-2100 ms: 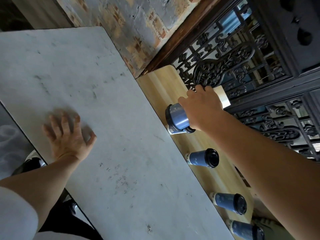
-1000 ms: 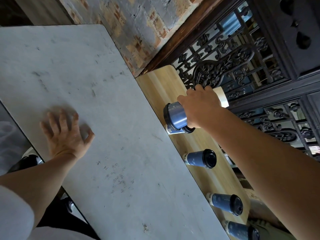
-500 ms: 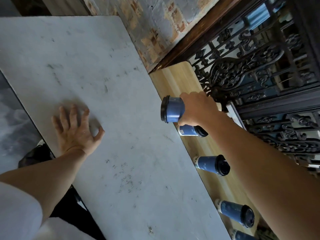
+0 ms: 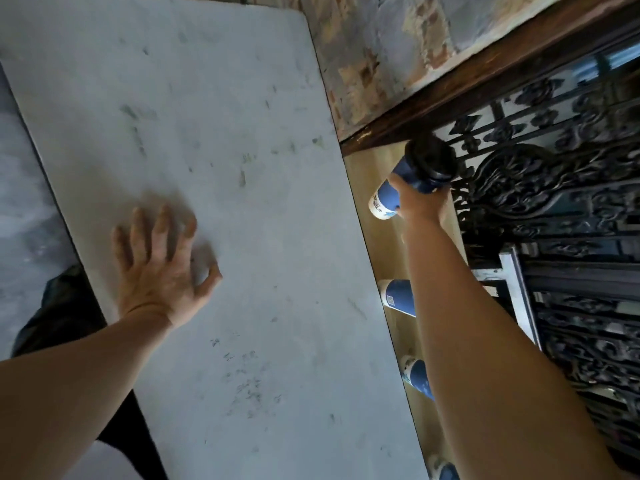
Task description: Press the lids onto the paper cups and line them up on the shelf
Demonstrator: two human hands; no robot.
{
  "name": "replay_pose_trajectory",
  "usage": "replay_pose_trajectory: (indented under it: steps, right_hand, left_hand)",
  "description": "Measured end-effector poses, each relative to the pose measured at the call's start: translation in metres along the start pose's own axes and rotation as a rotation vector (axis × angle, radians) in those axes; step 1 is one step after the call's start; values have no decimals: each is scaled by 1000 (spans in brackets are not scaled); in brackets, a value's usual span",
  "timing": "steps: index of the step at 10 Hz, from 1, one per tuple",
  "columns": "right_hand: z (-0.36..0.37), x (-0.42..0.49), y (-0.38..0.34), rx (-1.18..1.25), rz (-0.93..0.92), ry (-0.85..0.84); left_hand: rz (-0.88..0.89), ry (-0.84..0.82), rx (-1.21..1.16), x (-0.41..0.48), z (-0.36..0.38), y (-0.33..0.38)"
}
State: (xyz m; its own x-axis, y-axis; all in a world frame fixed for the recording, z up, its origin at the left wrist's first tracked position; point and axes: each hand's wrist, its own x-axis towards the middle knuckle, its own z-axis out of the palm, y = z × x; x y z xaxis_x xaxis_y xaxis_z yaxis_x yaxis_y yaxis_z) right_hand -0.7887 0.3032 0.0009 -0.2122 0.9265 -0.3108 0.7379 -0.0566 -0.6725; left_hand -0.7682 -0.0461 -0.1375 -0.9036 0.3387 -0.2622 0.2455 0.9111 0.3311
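My right hand (image 4: 420, 202) grips a blue paper cup (image 4: 410, 174) with a black lid (image 4: 431, 157), holding it over the far end of the wooden shelf (image 4: 372, 174). The cup's white base points left and its lid points toward the iron grille. Three more blue cups stand in a row on the shelf behind my right forearm: one (image 4: 396, 297), another (image 4: 417, 375), and a third (image 4: 441, 471) at the bottom edge; their lids are hidden by the arm. My left hand (image 4: 162, 268) rests on the grey table (image 4: 242, 133) with fingers spread.
A dark ornate iron grille (image 4: 554, 209) runs along the far side of the shelf. A brick wall (image 4: 388, 50) and a dark wooden beam (image 4: 485, 74) close off the shelf's far end. A dark shape (image 4: 59, 306) lies below the table's left edge.
My right hand has carried the cup from near the shelf's middle to its far end and turned it so the lid faces the grille. The view shifted; my left hand stayed on the table.
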Motion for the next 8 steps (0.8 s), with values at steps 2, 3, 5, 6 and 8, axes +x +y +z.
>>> replay_pose_trajectory:
  steps: [2,3,5,6,8]
  right_hand:
    - [6,15,45,306,219,41]
    - [8,7,54,434,301,61]
    - [21,-5,61,385,272,98]
    - [26,-7,64,370,266,124]
    - [30,-22,67,283,314,132]
  left_hand:
    - [-1,-20,7,0,-3,1]
    - [1,-30,2,0,-4,1]
    - [2,-55,31,-1,-5,3]
    - [3,-76,48,-1,-5,2]
    - [4,-66,8,-1,-3,2]
